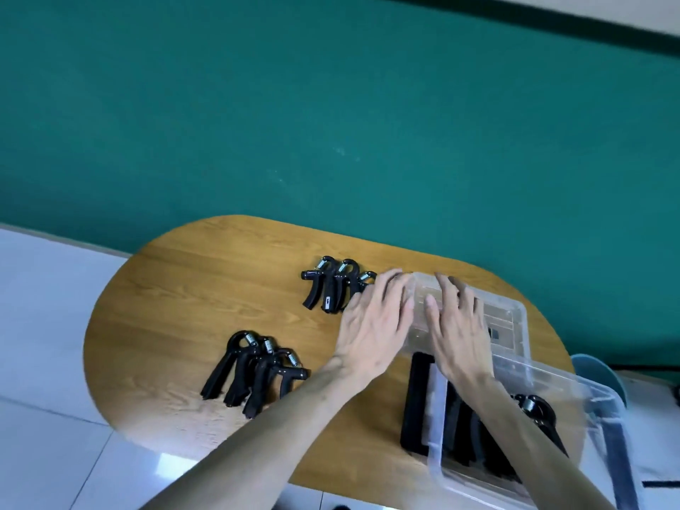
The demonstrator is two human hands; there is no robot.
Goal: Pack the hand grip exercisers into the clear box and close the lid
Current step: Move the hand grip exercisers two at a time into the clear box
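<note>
Clear plastic lid [504, 318] lies flat on the wooden tabletop [206, 288], both my hands on it. Left hand [375, 318] grips its left edge, fingers [395, 285] curled over the rim. Right hand [456, 325] rests on top, fingers straight, slightly apart. I judge the lid light, thin, a bit flexy and slick; best taken by the rims on two sides.

Clear box [530, 421] sits near me at the right edge, open, with at least one black hand grip exerciser [541, 414] inside; exact count I can't tell through the blur. A black flat thing [417, 403] lies just beside the box.

Still outside: far cluster of exercisers [331, 285] beside my left hand, near cluster [254, 369] further left. Stiff, springy, rigid handles, easy to grab by the handles.
</note>
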